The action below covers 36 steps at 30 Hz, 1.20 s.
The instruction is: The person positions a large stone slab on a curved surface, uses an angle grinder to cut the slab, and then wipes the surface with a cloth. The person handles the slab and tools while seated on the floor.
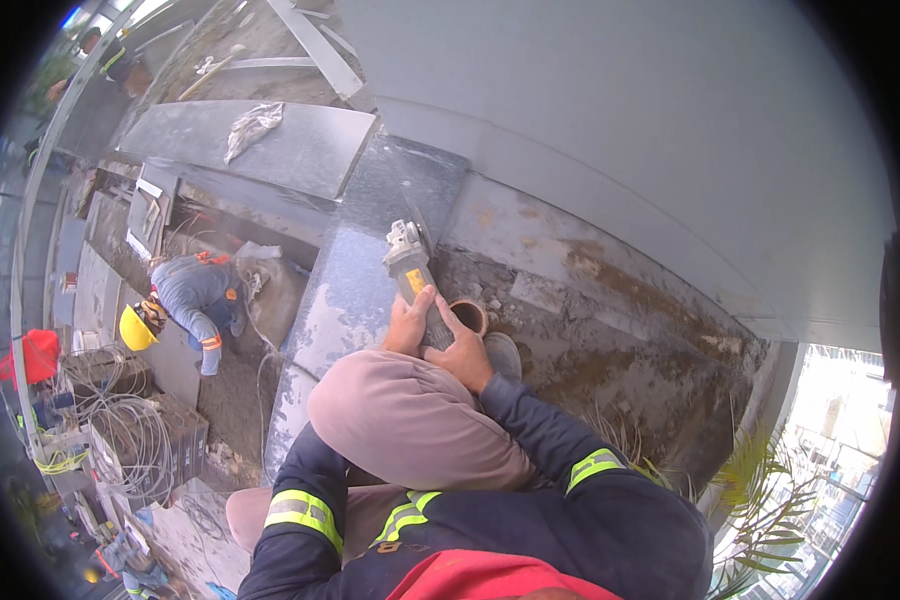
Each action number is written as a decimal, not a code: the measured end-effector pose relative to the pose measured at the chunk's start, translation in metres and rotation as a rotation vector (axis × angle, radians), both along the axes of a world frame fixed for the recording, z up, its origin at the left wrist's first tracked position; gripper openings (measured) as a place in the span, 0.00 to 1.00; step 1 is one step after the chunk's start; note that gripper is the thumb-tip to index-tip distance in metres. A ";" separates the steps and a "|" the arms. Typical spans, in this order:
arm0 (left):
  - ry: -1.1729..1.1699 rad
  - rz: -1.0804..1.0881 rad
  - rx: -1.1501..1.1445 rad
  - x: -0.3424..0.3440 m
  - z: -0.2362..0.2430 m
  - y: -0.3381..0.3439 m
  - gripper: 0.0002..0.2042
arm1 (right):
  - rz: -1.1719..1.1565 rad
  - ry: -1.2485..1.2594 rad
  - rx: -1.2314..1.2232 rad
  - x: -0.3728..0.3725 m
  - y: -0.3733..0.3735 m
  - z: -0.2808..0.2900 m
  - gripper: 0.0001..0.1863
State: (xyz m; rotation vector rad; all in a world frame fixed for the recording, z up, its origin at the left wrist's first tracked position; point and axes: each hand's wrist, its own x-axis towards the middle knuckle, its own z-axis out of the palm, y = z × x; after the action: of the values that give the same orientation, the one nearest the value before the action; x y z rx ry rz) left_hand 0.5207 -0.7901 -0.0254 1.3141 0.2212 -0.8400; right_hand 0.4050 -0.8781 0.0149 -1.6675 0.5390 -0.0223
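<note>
An angle grinder (410, 265) lies in front of my bent knee, its thin disc edge-on beside the metal head. My left hand (406, 323) is closed round the left of its dark body. From the other side my right hand (461, 352) grips the same body, thumb and fingers near a yellow label. Under the grinder head stretches a grey stone slab (407, 170), wet or dusty on its surface. Whether the disc touches the slab I cannot tell. Just right of my hands is the round mouth of a brown pipe (470, 316).
A smooth grey wall (650, 150) rises at right above a dirt-filled trench (590, 350). A rag (253, 130) lies on another slab (315, 150). At left a person in a yellow helmet (137, 328) bends down near a cable (263, 375). Coiled wires (130, 440) cover boxes; palm leaves (770, 500) stand lower right.
</note>
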 end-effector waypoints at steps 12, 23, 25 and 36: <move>-0.109 0.102 -0.388 0.017 0.054 -0.002 0.20 | 0.146 -0.142 -0.271 0.023 -0.017 0.023 0.48; -0.500 0.550 -0.362 0.117 0.224 0.085 0.17 | 0.448 -0.849 -0.488 0.197 0.044 0.159 0.52; -0.597 0.692 -0.223 0.113 0.244 0.113 0.15 | 0.531 -0.839 -0.440 0.201 0.078 0.180 0.53; -1.137 1.154 -0.030 -0.043 0.411 0.408 0.20 | 1.034 -0.760 -0.460 0.162 0.150 0.208 0.50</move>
State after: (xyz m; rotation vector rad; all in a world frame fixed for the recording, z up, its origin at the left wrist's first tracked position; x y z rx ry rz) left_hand 0.4777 -0.3822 0.3854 1.1822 0.0221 0.8831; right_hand 0.5669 -0.7277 0.2232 -2.0295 -0.9802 -0.0224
